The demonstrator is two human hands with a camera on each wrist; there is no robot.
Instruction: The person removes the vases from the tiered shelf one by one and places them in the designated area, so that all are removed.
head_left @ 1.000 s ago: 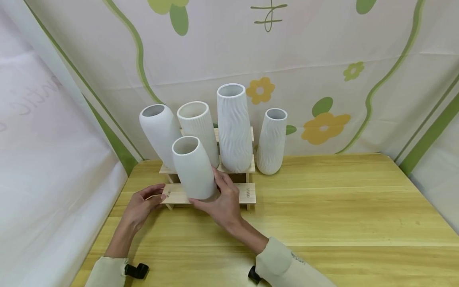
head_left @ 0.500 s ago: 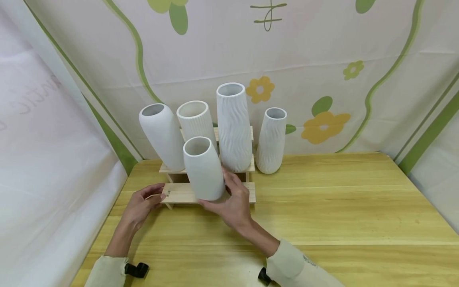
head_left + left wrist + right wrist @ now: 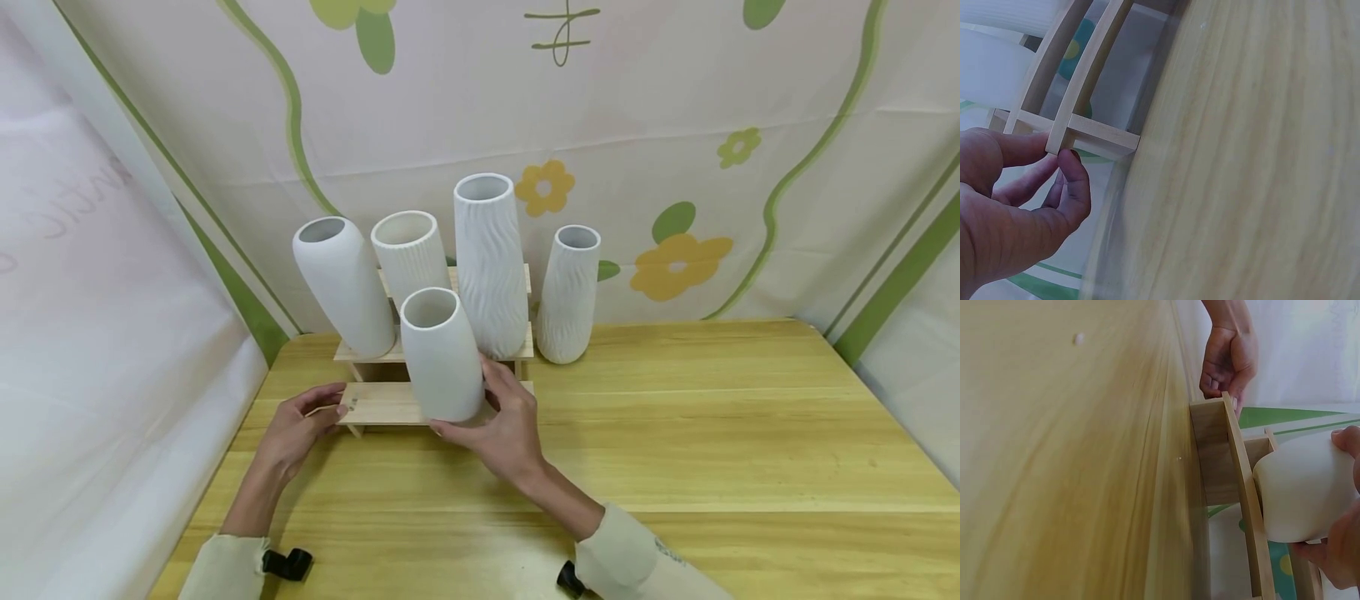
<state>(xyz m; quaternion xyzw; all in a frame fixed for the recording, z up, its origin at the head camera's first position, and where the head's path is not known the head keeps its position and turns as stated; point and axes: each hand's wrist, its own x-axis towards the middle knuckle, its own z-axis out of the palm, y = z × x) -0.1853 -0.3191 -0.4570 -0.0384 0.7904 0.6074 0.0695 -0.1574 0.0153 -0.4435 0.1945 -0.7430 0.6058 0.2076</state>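
My right hand (image 3: 501,423) grips a smooth white vase (image 3: 442,358) low on its body, thumb in front and fingers along its right side. The vase is upright at the lowest step of a tiered wooden stand (image 3: 381,406). In the right wrist view the base of the vase (image 3: 1304,487) is right at that step's board. My left hand (image 3: 291,437) pinches the left end of the same board between thumb and fingers, as the left wrist view of the stand (image 3: 1063,119) also shows.
On the stand's upper part are a smooth vase (image 3: 345,287), a ribbed vase (image 3: 411,254) and a tall wavy vase (image 3: 491,275). A shorter wavy vase (image 3: 568,300) stands on the wooden table (image 3: 712,450) to the right. A flower-patterned cloth (image 3: 637,108) hangs behind.
My right hand has shifted the smooth vase to the right along the lowest step, from left of its middle to right of it. The left hand stays on the board's end.
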